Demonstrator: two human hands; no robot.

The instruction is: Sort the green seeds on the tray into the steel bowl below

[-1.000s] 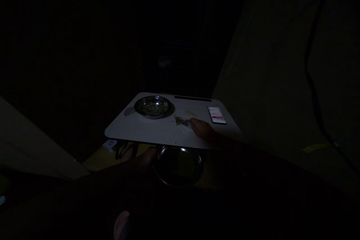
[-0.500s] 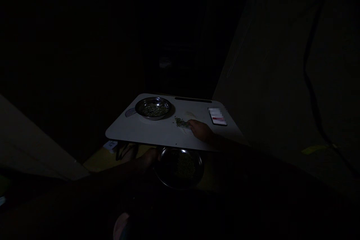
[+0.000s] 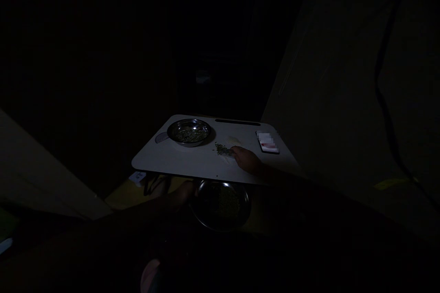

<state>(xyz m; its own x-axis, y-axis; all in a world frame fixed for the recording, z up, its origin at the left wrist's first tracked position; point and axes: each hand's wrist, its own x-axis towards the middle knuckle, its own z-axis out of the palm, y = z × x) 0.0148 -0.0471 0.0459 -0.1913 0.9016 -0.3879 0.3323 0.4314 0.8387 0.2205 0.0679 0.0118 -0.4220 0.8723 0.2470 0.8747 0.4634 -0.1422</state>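
- The right hand lies low over the white folding table, fingertips bunched close together at the right edge of a small heap of green pieces. Whether they are clamped on any of it is too dark to tell.
- This heap, on the tabletop between the steel bowl and the right hand, now reaches closer against the fingertips than half a second ago, with a few bits loose at its left.
- The left hand remains at the left rim of the lower steel bowl, beneath the table's near edge; its fingers are lost in shadow, so I cannot tell how they stand. It looks darker than before.
- Green contents lie toward the right side of the lower steel bowl, as they did earlier.
- The steel bowl at the table's far left, holding pale and greenish pieces, has kept its place, as has the lit phone at the right.
- The whole scene sits slightly farther right in view, table and bowls together.
- A pale patch remains just beyond the right hand.
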